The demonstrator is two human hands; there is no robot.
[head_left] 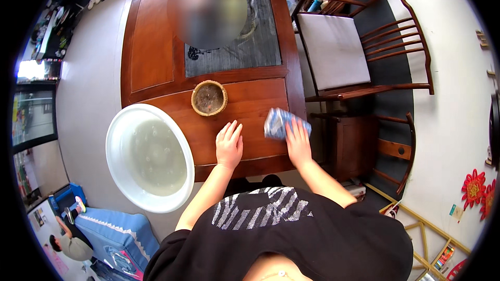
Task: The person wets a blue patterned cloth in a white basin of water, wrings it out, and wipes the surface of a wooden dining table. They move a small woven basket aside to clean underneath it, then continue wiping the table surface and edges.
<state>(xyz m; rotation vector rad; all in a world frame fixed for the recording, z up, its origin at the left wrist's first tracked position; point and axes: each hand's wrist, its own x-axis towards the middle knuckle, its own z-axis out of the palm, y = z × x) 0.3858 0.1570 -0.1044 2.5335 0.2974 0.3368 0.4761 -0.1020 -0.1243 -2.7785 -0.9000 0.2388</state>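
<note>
Right hand (298,138) on a blue-and-white bundle (276,124), left hand (229,143) bare

The right hand lies over the near side of the soft-looking, patterned bundle with fingers stretched forward; whether they grip it cannot be told. The left hand, well apart from it, is open and holds nothing, fingers nearly straight over the near part of a reddish-brown wooden table (250,106). The bundle sits toward the table's right edge. To the left of the left hand stands a wide, round white plastic basin (115,171) of cloudy liquid; what supports it is unclear. Farther off, between the hands and a dark grey inset panel (234,62), is a small round tan pot (209,113) with brownish contents. Beyond the table's right side stands a dark wooden chair with a pale seat (336,52).
</note>
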